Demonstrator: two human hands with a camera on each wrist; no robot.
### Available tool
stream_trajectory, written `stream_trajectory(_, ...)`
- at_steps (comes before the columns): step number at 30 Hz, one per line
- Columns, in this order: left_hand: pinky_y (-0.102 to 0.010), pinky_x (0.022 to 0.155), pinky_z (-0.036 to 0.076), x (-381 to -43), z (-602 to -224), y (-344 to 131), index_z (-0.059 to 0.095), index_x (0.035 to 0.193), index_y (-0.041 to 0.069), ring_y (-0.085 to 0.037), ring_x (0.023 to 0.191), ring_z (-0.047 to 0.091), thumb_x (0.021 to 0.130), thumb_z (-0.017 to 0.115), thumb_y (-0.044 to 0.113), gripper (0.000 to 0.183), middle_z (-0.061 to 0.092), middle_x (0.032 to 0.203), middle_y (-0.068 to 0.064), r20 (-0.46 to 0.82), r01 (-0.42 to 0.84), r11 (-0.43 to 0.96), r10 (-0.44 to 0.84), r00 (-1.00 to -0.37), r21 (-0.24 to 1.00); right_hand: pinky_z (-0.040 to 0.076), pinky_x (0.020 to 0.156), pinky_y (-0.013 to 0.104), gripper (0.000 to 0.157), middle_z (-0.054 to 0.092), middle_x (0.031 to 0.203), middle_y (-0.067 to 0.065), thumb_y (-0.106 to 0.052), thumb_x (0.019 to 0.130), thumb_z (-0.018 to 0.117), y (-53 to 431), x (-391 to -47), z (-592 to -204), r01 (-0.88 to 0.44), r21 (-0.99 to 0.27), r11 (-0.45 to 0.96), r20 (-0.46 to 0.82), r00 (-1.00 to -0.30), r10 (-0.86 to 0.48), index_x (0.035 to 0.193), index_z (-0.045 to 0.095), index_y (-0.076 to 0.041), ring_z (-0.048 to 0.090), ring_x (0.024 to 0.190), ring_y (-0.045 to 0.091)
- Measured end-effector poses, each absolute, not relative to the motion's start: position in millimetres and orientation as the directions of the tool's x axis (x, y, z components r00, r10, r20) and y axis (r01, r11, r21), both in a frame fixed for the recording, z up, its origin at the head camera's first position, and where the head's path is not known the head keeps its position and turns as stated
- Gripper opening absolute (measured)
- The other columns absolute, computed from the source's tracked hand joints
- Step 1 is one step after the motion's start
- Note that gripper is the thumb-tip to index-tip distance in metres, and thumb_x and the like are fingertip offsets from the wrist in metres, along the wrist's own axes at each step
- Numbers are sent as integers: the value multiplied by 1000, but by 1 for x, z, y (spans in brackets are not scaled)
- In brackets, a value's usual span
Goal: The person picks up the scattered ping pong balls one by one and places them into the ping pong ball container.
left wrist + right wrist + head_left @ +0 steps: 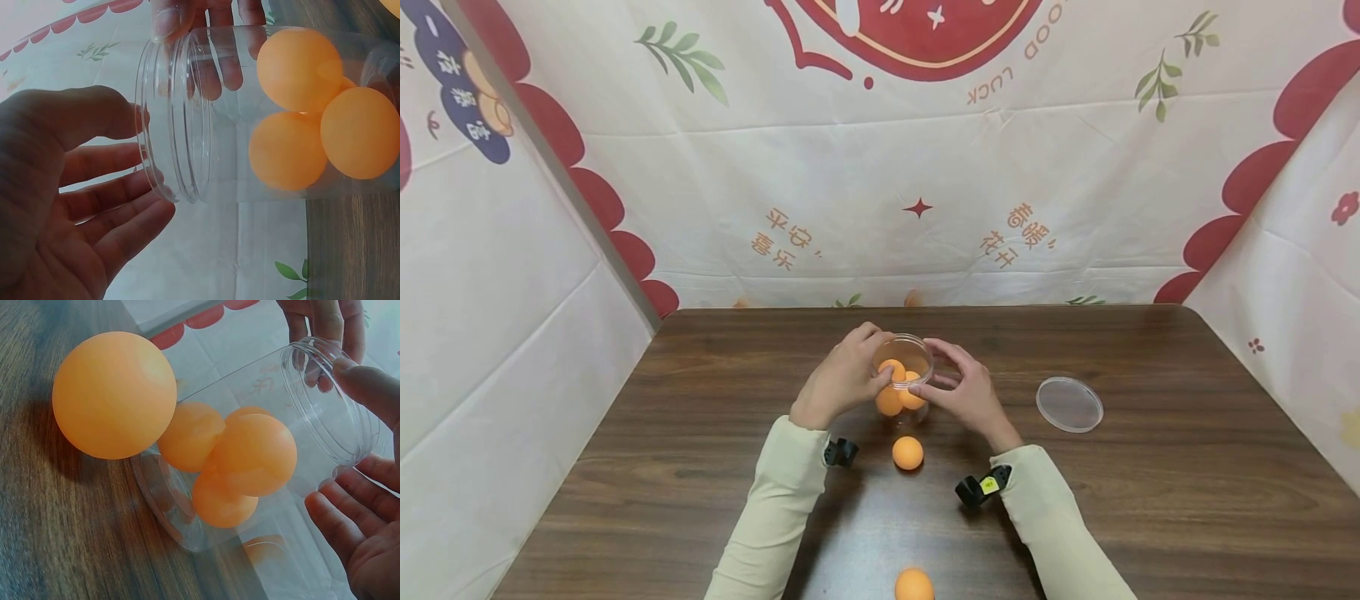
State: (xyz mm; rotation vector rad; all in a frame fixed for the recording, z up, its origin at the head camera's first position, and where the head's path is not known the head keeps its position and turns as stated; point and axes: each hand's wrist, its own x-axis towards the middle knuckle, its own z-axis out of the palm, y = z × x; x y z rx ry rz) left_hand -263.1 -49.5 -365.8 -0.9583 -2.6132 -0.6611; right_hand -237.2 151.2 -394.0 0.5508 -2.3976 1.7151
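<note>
A clear plastic jar (pixel 913 337) stands upright with its round mouth facing up. Several orange ping-pong balls (pixel 256 455) are piled in its lower part, visible through the wall. On the left side, my left hand (pixel 842 377) grips the jar by its threaded neck, thumb in front and fingers round the far side. My right hand (pixel 964 390) holds the same rim from the right, its thumb at the front. Just in front of the jar, a loose ping-pong ball (pixel 907 452) lies on the wooden table (pixel 700 467).
To the right of the jar, a clear round lid (pixel 1070 405) lies flat on the table. Another orange ball (pixel 914 586) sits at the near edge of the head view. A printed white cloth (pixel 865 175) hangs behind the table's far edge, with more cloth at both sides.
</note>
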Motion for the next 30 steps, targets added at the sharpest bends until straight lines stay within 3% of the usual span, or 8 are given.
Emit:
stream_trajectory(23,-23,66,48,-257,-359,-58,62,117,2,-12,73,52,85,68,12,34,58,107,-10,390,665,683,548,-740,302,50,90,49,64,50,129,30,2,76,76,150,-237,-394,-376,-887,268,328,-922,-206,132,47,9,51,120,43)
stream_trajectory(30,-25,68,50,-250,-353,-64,63,113,3,-13,78,54,84,69,13,31,58,105,-9,409,673,676,546,-731,299,50,90,48,64,51,128,30,2,76,76,152,-239,-396,-382,-885,266,336,-920,-204,132,47,9,52,119,42)
